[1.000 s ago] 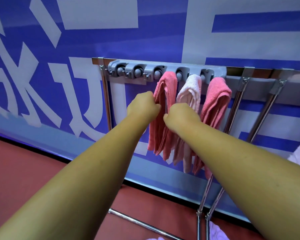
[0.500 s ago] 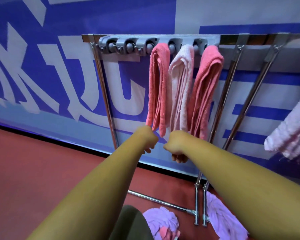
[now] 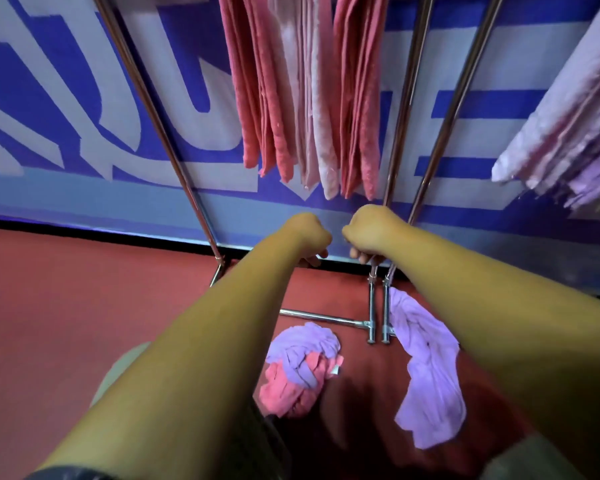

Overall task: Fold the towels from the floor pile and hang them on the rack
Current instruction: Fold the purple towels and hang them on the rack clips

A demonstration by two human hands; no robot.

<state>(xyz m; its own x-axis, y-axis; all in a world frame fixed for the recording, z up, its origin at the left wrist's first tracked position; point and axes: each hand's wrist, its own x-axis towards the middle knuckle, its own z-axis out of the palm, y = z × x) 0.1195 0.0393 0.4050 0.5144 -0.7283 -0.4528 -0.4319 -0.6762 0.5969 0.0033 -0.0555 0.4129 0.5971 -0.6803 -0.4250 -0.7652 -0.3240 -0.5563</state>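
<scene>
At the left, a post of the rack (image 3: pixel 160 116) slants up close to the blue wall (image 3: pixel 49 46), presumably so hung cloth drops free of the floor. Three folded towels hang side by side from a bar out of view: a dark pink towel (image 3: pixel 257 98), a pale towel (image 3: pixel 309 98) touching it, and a second pink towel (image 3: pixel 357 98). Folded narrow, they likely fit the row without crowding. Each has its long axis vertical, with its loose ends pointing at the floor. Just under those ends the left hand (image 3: pixel 305 233) and the right hand (image 3: pixel 371 230) hang close together, backs up. Their fingers curl loosely downward and hold nothing that shows, so they are probably free for the next towel. The right hand's fingertips (image 3: pixel 361 258) are near a rack leg (image 3: pixel 400 133); contact cannot be told. Below, on the red floor (image 3: pixel 66 323), the pile (image 3: pixel 298 365) lies crumpled, pink and lilac twisted together, with no clear axis. Right of the rack's foot (image 3: pixel 371 323), a lilac towel (image 3: pixel 426 375) lies stretched out, its long axis running from the foot toward the person. At far right, lilac towels (image 3: pixel 568 116) hang folded, ends down.
</scene>
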